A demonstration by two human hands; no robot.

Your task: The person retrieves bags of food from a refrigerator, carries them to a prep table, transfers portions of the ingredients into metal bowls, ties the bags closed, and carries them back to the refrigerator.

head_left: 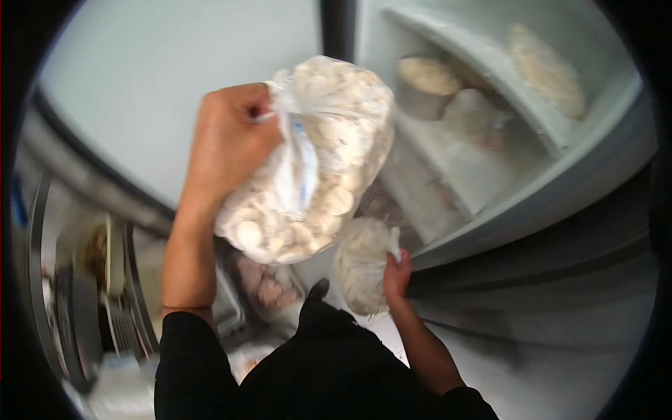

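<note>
My left hand (227,143) is closed on the gathered top of a clear plastic bag of pale round pieces (346,143). Blue print shows on a white strip of that bag. What exactly the pieces are, I cannot tell. Lower down, my right hand (397,273) grips the twisted neck of a second clear bag of pale, thin pieces (358,262), which hangs beside my legs. The raised bag is in front of an open white cabinet, like a fridge or freezer (413,133).
Inside the cabinet are a pale round bundle (428,75), a clear bag with greenish contents (472,115) and another pale bag (546,73). A large white panel (175,70) stands at left. Below lies a bag of pinkish pieces (269,283); containers (108,255) sit at far left.
</note>
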